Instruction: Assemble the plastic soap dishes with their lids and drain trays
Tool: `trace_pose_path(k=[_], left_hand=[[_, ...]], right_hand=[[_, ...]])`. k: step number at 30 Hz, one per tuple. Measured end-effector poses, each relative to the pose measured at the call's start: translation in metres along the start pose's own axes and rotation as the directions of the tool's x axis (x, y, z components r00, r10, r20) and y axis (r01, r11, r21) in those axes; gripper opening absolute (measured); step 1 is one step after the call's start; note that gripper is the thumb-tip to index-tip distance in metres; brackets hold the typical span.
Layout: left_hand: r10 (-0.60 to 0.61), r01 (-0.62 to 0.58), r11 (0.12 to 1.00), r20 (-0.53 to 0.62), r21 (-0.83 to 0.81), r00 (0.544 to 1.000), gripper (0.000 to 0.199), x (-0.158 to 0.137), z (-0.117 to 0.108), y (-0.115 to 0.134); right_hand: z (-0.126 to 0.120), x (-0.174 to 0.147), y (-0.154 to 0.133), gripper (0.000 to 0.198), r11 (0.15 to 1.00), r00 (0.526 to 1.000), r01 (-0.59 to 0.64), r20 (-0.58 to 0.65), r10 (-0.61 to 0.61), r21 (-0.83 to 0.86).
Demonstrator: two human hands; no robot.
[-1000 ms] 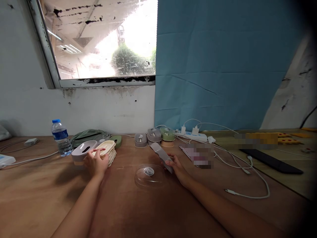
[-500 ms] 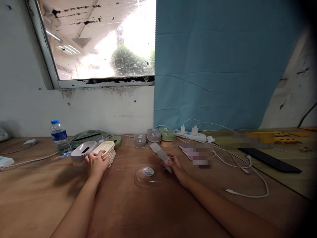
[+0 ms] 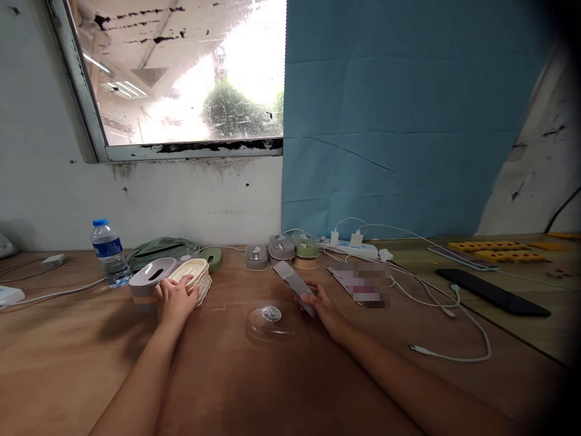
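Note:
My left hand (image 3: pixel 175 300) is closed round the near end of a stack of cream plastic trays (image 3: pixel 193 270), with fingertips over the top rim. Just left of it sits a lilac tub (image 3: pixel 154 272) with a tan lower band. In my right hand (image 3: pixel 322 306) is a flat, folded grey card strip (image 3: pixel 295 281), tilted above the table and pinched between thumb and fingers. A clear plastic lid (image 3: pixel 272 330) with a round printed sticker lies on the table between my hands. Behind the trays is a green ring-shaped lid (image 3: pixel 215 259).
Several lidded boxes (image 3: pixel 281 247) in grey and green stand at the back. A water bottle (image 3: pixel 110 254) and a green pouch (image 3: pixel 163 251) are at the left. To the right lie a power strip (image 3: pixel 358 249), white cables (image 3: pixel 485 339), a printed packet (image 3: pixel 358 281) and a black slab (image 3: pixel 492 292).

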State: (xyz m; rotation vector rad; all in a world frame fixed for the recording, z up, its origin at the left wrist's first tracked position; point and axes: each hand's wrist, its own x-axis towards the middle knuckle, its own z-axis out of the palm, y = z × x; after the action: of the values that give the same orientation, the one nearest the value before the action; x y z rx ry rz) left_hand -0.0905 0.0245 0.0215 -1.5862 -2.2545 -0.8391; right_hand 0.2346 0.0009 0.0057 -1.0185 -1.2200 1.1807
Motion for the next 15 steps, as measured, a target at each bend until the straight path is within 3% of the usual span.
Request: trace_pose_path(k=[8,11,13,15], left_hand=[[-0.005,0.005,1.0,0.008,0.026,1.0,0.036,-0.002,-0.002,0.003],[0.025,-0.021,0.998,-0.065,0.056,0.998,0.043,-0.003,-0.005,0.007],[0.093,-0.088,0.995,-0.163,0.041,0.982,0.051,-0.005,-0.01,0.012],[0.229,-0.243,0.969,-0.225,-0.035,0.947,0.055,-0.011,-0.015,0.019]], right_hand=[[0.001,0.0,-0.001,0.044,1.0,1.0,-0.007,-0.011,0.007,-0.008],[0.0,0.001,0.0,0.044,1.0,1.0,-0.006,-0.013,0.006,-0.003],[-0.001,0.002,0.002,0.044,1.0,1.0,-0.003,-0.01,0.004,0.004],[-0.002,0.002,0.003,0.044,1.0,1.0,-0.001,-0.007,0.001,0.012]])
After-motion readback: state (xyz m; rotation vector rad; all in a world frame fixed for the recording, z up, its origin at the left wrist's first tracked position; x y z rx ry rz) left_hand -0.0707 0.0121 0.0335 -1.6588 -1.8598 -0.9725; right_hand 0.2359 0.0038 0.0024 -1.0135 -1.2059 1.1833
